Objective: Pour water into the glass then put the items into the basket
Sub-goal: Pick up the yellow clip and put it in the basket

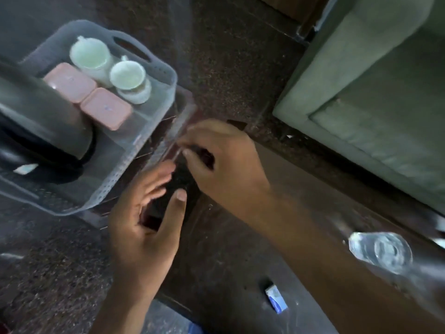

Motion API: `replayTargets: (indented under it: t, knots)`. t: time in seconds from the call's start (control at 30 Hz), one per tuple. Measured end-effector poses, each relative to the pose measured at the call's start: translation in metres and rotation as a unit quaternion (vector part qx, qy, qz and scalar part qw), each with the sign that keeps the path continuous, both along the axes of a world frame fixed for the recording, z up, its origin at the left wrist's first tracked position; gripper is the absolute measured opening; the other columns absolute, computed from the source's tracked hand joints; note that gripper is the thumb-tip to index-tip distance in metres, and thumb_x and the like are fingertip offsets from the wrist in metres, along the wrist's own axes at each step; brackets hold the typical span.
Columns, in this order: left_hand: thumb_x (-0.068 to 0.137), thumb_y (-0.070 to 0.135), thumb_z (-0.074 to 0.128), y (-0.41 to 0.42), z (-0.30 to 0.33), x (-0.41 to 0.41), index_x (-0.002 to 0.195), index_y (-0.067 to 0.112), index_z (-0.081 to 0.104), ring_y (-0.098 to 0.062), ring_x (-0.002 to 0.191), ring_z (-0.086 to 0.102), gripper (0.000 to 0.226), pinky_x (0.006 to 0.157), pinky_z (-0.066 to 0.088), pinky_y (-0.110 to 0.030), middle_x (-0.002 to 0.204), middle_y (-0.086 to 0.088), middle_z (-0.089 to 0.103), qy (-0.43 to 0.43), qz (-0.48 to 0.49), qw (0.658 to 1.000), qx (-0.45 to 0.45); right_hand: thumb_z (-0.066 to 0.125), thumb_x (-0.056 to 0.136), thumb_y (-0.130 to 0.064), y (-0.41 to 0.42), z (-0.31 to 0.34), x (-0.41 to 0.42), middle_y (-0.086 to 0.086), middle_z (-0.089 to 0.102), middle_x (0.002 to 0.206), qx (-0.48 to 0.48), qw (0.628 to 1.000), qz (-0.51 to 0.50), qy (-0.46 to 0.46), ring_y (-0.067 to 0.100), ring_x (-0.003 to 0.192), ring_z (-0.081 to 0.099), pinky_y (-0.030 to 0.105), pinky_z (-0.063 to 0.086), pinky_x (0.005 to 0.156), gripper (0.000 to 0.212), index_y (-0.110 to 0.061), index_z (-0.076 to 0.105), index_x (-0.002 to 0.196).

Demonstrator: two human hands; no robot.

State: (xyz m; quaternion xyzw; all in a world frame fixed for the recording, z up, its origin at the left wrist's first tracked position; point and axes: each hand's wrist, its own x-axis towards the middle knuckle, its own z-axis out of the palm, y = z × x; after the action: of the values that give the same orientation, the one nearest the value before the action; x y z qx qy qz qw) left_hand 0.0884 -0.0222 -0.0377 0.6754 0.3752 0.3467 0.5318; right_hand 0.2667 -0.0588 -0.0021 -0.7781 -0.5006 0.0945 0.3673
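Basket (166, 75) sits upper left on your bench (228, 249), a clear perforated plastic one with a handle slot at its far end, long axis running from lower left up toward the top of the frame. Inside it you've got two pale green cups (92, 56), both mouth-up, two pink lidded boxes (106, 108) side by side, and a big dark kettle-looking thing (41, 121) lying at the near end.

Your left hand (144, 225) is loosely curled, fingers spread, around a dark flat object (175, 186) just beside the basket's right wall; can't tell what it is, too blurry. Your right hand (226, 160) comes in from the lower right with fingertips pinched together at the far end of that same dark object, right against the basket's edge.

The glass (380, 251) stands well apart at the right, upright, mouth facing up, partly behind your forearm. A small blue-and-white box (277, 298) lies near the bottom.

Bench is dark brown wood, scuffed. Floor is dark speckled stone, and a green sofa (373, 92) fills the upper right.
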Motion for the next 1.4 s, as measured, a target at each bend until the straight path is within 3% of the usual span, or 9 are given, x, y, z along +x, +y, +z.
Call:
replayTargets:
  t: [0.2,0.47,0.57,0.63,0.73,0.87,1.0,1.2,1.4]
  knots:
    - [0.093,0.033,0.072,-0.066,0.005,0.031,0.133,0.029,0.073,-0.014,0.121,0.077,0.04,0.102,0.06,-0.032,0.129,0.011,0.08,0.044,-0.203,0.978,-0.025,0.078,0.091,-0.013,-0.171,-0.007,0.004,0.0,0.08,0.118,-0.052,0.994,-0.093,-0.015,0.019,0.11,0.075,0.037,0.058,0.095,0.023,-0.018,0.084,0.113]
    - [0.086,0.039,0.07,-0.19,0.008,0.077,0.131,0.04,0.075,-0.005,0.127,0.073,0.045,0.106,0.054,-0.024,0.132,0.024,0.077,0.125,-0.421,0.898,-0.02,0.075,0.087,-0.015,-0.371,-0.011,-0.001,-0.007,0.076,0.115,-0.179,0.959,-0.219,0.033,0.021,0.103,0.074,0.038,0.063,0.083,0.024,-0.025,0.081,0.108]
    - [0.086,0.039,0.071,-0.243,0.005,0.094,0.132,0.041,0.075,-0.003,0.126,0.073,0.046,0.102,0.053,-0.014,0.131,0.024,0.077,0.134,-0.479,0.867,-0.024,0.075,0.083,-0.016,-0.44,-0.019,-0.006,-0.008,0.076,0.114,-0.241,0.93,-0.275,0.032,0.024,0.1,0.074,0.037,0.063,0.081,0.027,-0.028,0.079,0.107]
    - [0.086,0.04,0.071,-0.279,0.002,0.105,0.133,0.037,0.076,-0.002,0.125,0.073,0.047,0.105,0.053,-0.018,0.131,0.024,0.077,0.136,-0.512,0.848,-0.023,0.081,0.077,-0.01,-0.484,-0.026,-0.01,-0.006,0.076,0.111,-0.29,0.901,-0.32,0.036,0.029,0.096,0.074,0.038,0.064,0.075,0.034,-0.027,0.079,0.107]
    - [0.086,0.044,0.07,-0.329,-0.004,0.116,0.133,0.04,0.075,-0.003,0.125,0.073,0.048,0.107,0.054,-0.027,0.129,0.025,0.077,0.156,-0.547,0.822,-0.03,0.088,0.075,-0.01,-0.541,-0.038,-0.011,-0.004,0.076,0.113,-0.342,0.848,-0.397,0.085,0.029,0.102,0.073,0.037,0.062,0.08,0.045,-0.03,0.078,0.114]
    - [0.085,0.053,0.067,-0.38,-0.009,0.128,0.139,0.053,0.065,0.007,0.126,0.067,0.054,0.097,0.053,-0.014,0.134,0.034,0.071,0.183,-0.588,0.787,-0.03,0.08,0.088,-0.028,-0.6,-0.058,-0.013,0.004,0.061,0.132,-0.428,0.749,-0.482,0.153,0.032,0.124,0.059,0.043,0.057,0.098,0.048,-0.029,0.067,0.134]
    - [0.087,0.054,0.065,-0.415,-0.015,0.137,0.139,0.046,0.07,0.008,0.131,0.063,0.054,0.104,0.058,-0.03,0.135,0.035,0.07,0.197,-0.618,0.761,-0.013,0.077,0.088,-0.028,-0.639,-0.078,-0.017,0.008,0.052,0.125,-0.442,0.677,-0.55,0.209,0.036,0.116,0.059,0.043,0.055,0.089,0.042,-0.021,0.058,0.124]
    - [0.088,0.051,0.067,-0.444,-0.02,0.142,0.138,0.038,0.073,0.005,0.131,0.065,0.052,0.109,0.044,-0.011,0.133,0.028,0.074,0.21,-0.64,0.739,-0.027,0.077,0.086,-0.024,-0.665,-0.098,-0.022,0.011,0.059,0.117,-0.42,0.658,-0.57,0.258,0.041,0.101,0.065,0.038,0.043,0.073,0.047,-0.023,0.047,0.122]
    - [0.089,0.049,0.069,-0.46,-0.022,0.144,0.139,0.036,0.072,-0.001,0.132,0.068,0.052,0.109,0.047,-0.014,0.137,0.027,0.074,0.202,-0.639,0.739,-0.07,0.076,0.082,-0.019,-0.677,-0.106,-0.015,0.011,0.068,0.1,-0.367,0.646,-0.599,0.298,0.036,0.081,0.055,0.038,0.043,0.071,0.044,-0.022,0.044,0.113]
